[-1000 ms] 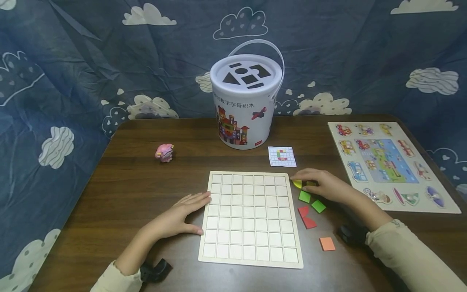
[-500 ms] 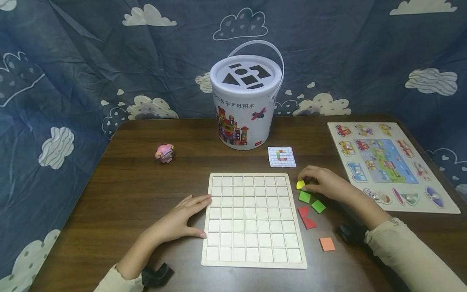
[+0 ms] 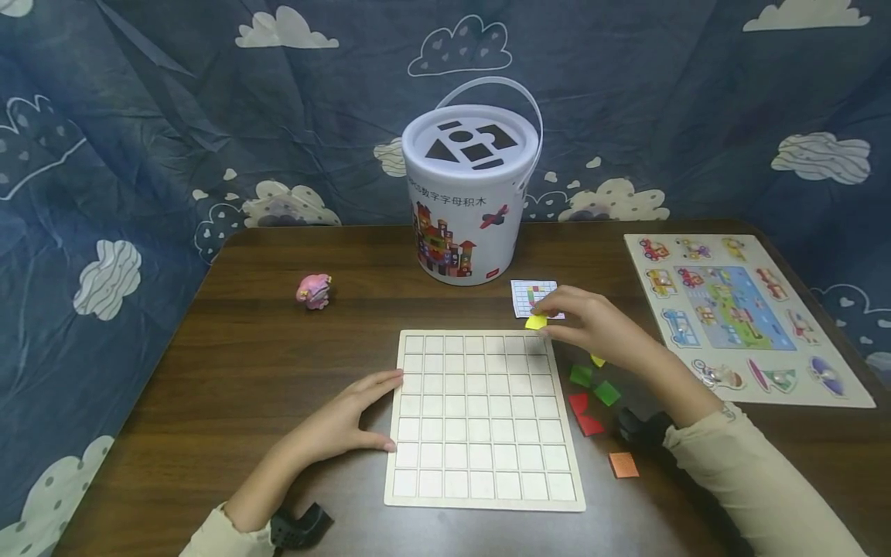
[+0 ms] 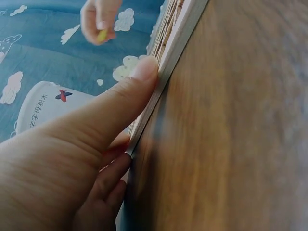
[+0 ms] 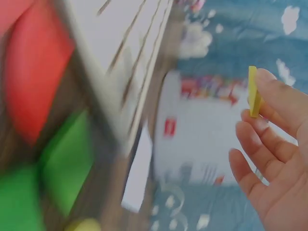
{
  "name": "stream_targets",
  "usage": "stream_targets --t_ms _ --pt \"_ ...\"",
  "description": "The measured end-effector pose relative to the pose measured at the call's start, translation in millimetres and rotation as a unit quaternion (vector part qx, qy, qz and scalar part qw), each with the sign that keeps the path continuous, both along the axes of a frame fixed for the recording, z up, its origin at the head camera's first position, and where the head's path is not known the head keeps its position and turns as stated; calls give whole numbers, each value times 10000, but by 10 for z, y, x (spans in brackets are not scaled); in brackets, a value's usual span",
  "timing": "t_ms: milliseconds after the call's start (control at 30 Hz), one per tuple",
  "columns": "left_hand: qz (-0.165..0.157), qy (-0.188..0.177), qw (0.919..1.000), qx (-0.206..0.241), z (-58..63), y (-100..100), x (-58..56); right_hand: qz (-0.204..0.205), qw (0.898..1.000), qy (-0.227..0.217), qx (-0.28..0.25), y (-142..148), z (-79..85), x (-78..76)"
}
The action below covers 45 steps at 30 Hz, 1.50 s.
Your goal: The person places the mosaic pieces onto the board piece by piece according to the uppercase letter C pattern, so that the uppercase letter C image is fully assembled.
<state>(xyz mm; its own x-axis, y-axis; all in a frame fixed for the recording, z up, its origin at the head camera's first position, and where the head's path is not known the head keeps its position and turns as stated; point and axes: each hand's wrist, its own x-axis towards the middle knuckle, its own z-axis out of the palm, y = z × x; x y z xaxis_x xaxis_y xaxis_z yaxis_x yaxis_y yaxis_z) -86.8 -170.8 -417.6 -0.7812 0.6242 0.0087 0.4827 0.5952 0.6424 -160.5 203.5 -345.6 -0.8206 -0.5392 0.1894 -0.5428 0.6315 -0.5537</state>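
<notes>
My right hand [image 3: 592, 321] pinches a yellow tile [image 3: 536, 322] between thumb and fingers, over the far right edge of the pale wooden grid board [image 3: 480, 422]. In the right wrist view the yellow tile [image 5: 253, 91] is seen edge-on at the fingertips. My left hand [image 3: 341, 418] rests at the board's left edge, thumb and fingers spread and touching its side. The left wrist view shows the left thumb [image 4: 120, 103] against the board's rim. Behind the right hand, a small card [image 3: 524, 298] with a coloured pattern on a grid is partly covered.
Right of the board lie green tiles [image 3: 607, 393], red pieces [image 3: 586, 416], an orange square [image 3: 623, 465] and another yellow piece [image 3: 598, 360]. A white bucket [image 3: 466, 201] with shape holes stands at the back. A picture puzzle [image 3: 748, 317] lies far right, a pink toy [image 3: 315, 292] at left.
The right hand has picked up a yellow tile from beside the board and carried it left and away, over the board's far right corner. The board shifted slightly; the left hand stays at its edge.
</notes>
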Motion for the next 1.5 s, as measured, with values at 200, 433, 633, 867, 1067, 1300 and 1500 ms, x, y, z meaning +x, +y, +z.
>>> stream_targets --t_ms 200,433,633,867,1067,1300,1500 --pt "-7 -7 10000 29 -11 -1 -11 326 9976 -150 -600 -438 5 10" --pt "-52 176 9998 -73 -41 1 -23 691 9953 -526 -424 -817 -267 8" --pt "-139 341 9992 -153 -33 15 -14 934 9920 -827 -200 -898 -498 -33" --pt "-108 349 9993 -121 -24 15 -8 1083 9902 -883 0 -915 -574 -57" --pt "-87 326 9993 -151 -20 17 -7 1093 9897 -920 93 -918 -583 -67" --pt "-94 357 9992 -168 -24 24 -11 1104 9894 -897 306 -940 -536 -53" --pt "-87 351 9992 -173 -21 25 -12 1228 9867 -929 520 -896 -483 -64"
